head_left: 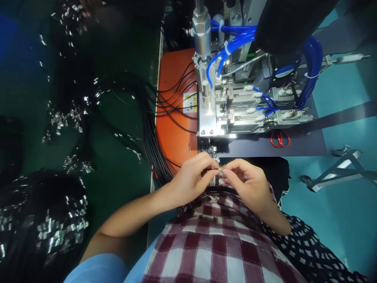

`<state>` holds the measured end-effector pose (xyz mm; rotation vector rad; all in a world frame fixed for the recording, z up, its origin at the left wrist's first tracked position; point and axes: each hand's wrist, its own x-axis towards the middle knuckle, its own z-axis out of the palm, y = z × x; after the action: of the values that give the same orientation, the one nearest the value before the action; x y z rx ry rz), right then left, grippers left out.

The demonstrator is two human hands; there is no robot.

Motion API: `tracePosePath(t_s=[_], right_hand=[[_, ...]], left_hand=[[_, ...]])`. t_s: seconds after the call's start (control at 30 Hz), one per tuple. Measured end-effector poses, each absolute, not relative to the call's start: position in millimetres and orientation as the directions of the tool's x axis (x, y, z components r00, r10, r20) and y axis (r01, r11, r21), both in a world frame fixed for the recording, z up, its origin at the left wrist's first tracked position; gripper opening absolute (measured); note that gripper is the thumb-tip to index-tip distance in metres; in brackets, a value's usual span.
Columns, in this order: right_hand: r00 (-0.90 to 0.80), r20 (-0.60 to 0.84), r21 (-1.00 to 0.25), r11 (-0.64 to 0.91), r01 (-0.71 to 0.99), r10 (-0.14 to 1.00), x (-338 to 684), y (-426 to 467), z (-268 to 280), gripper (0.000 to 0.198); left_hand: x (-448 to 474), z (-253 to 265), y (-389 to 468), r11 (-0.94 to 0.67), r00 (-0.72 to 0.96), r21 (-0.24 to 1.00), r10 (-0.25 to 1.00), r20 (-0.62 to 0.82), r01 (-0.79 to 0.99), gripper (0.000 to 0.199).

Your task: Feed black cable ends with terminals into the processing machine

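Between thumb and finger, my left hand (196, 175) pinches the end of a black cable, just in front of the machine's near edge. From that end fan out thin coloured wires (222, 168), orange and white among them, which my right hand (249, 181) pinches from the other side. The fingertips of both hands almost meet. Below them, another cable's bared wire ends (214, 198) lie against the checked apron (206, 239). A bundle of black cables (151, 133) runs along the orange plate (173, 137) on the left.
A metal machine (232, 102) with blue air hoses (235, 39) stands right ahead. Red-handled scissors (280, 139) lie on its dark base. Heaps of black cables with shiny connectors (55, 232) fill the left side. A wheeled metal stand (335, 169) is at right.
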<state>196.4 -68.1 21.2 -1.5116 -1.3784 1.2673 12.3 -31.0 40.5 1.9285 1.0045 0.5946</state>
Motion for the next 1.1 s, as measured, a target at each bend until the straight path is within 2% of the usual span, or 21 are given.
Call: tracePosePath(t_s=[0.13, 0.27, 0.33, 0.43, 0.5, 0.57, 0.8, 0.93, 1.1], right_hand=[[-0.071, -0.317, -0.94, -0.303, 0.158, 0.946, 193.1, -72.7, 13.4, 0.021], [-0.216, -0.427, -0.904, -0.412, 0.112, 0.878, 202.2, -74.7, 11.9, 0.018], [-0.14, -0.389, -0.918, -0.371, 0.137, 0.911, 209.1, -73.5, 14.7, 0.015], [0.057, -0.181, -0.958, -0.189, 0.217, 0.982, 214.1, -68.7, 20.2, 0.008], [0.052, -0.057, -0.96, -0.069, 0.271, 0.997, 212.7, -64.5, 23.1, 0.008], [-0.005, -0.016, -0.96, -0.014, 0.28, 1.0, 209.0, -60.5, 25.0, 0.01], [-0.012, -0.116, -0.978, -0.113, 0.173, 0.993, 201.5, -57.6, 30.0, 0.007], [0.018, -0.12, -0.981, -0.122, 0.15, 0.993, 197.2, -67.0, 29.9, 0.009], [-0.024, -0.227, -0.97, -0.228, -0.08, 0.974, 185.1, -84.1, 19.6, 0.018]], left_hand=[[12.9, 21.5, -37.2, -0.434, 0.544, 0.777, 0.827, 0.144, 0.455, 0.01], [11.2, 19.3, -39.6, -0.401, 0.539, 0.807, 0.833, 0.125, 0.433, 0.013], [11.3, 24.5, -37.9, -0.346, 0.517, 0.847, 0.85, 0.1, 0.404, 0.014], [12.1, 32.4, -35.1, -0.265, 0.494, 0.879, 0.869, 0.04, 0.395, 0.014], [12.4, 35.0, -34.4, -0.216, 0.476, 0.89, 0.879, -0.001, 0.401, 0.014], [12.4, 35.6, -34.5, -0.176, 0.458, 0.901, 0.889, -0.029, 0.397, 0.014], [12.2, 34.1, -36.7, -0.107, 0.408, 0.917, 0.911, -0.064, 0.383, 0.013], [12.8, 32.4, -38.8, -0.11, 0.369, 0.913, 0.928, -0.046, 0.392, 0.011], [12.8, 29.0, -39.3, -0.052, 0.328, 0.932, 0.942, -0.074, 0.359, 0.011]])
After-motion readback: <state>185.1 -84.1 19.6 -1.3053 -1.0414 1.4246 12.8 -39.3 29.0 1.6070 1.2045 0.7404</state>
